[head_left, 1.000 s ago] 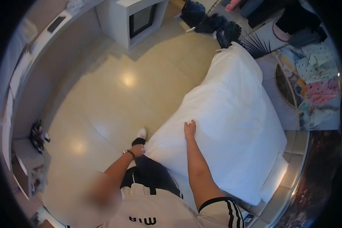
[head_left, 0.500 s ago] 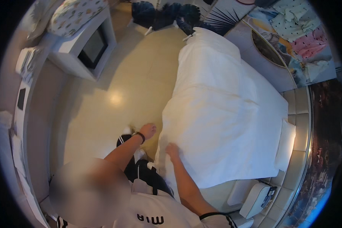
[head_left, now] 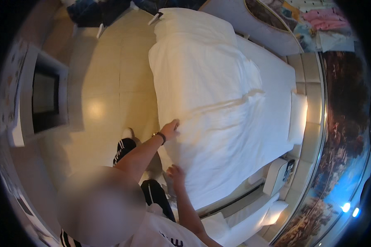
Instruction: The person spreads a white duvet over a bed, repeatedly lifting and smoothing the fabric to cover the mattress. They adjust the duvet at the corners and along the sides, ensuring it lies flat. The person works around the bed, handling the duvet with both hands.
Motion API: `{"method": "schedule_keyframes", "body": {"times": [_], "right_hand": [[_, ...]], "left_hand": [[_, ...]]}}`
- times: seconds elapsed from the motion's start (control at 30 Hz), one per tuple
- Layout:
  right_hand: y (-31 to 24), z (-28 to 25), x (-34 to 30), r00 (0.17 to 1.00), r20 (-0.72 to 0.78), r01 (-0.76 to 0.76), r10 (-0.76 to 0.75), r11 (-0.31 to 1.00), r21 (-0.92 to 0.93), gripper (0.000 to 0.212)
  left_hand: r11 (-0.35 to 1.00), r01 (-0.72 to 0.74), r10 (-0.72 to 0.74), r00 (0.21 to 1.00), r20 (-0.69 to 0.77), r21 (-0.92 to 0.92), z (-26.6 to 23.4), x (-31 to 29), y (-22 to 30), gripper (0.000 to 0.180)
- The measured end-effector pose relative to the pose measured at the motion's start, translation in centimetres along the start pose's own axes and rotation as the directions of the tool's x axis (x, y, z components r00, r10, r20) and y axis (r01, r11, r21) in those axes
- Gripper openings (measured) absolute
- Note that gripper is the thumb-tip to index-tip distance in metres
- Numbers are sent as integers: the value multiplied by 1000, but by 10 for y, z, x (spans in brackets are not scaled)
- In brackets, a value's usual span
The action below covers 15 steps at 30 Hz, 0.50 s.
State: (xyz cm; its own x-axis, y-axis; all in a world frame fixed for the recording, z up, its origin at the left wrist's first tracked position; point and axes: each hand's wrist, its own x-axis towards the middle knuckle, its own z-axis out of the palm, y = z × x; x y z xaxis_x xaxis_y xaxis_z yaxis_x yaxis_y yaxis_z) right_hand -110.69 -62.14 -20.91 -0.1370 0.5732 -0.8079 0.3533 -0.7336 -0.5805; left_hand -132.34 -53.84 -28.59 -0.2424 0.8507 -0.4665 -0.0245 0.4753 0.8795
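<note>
A white duvet lies over the bed, with a raised crease running across it. At its near left edge, at the foot of the bed, my left hand has its fingers closed on the cloth; a dark band and a watch are on that wrist. Lower down the same edge, closer to me, my right hand curls round the duvet's border. Toward the headboard a strip of white sheet is uncovered, beside a white pillow.
A white bedside cabinet stands by the padded headboard. Part of another white bed shows at the lower right. A white unit with a dark screen stands on the left, across the tiled floor.
My left hand has come from beside the bed onto the duvet's edge. The duvet has shifted away from the headboard, uncovering more sheet. The view has turned, bringing the second bed in.
</note>
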Motion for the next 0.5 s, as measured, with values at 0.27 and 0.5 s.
{"method": "schedule_keyframes", "body": {"times": [0.27, 0.5], "right_hand": [[-146, 91, 96, 863, -341, 236, -372, 895, -378, 33], [-150, 93, 162, 842, -410, 190, -352, 903, -386, 25]], "left_hand": [[983, -181, 182, 980, 81, -12, -42, 1, -4, 24], [970, -51, 17, 989, 146, 239, -80, 5, 37, 30]]}}
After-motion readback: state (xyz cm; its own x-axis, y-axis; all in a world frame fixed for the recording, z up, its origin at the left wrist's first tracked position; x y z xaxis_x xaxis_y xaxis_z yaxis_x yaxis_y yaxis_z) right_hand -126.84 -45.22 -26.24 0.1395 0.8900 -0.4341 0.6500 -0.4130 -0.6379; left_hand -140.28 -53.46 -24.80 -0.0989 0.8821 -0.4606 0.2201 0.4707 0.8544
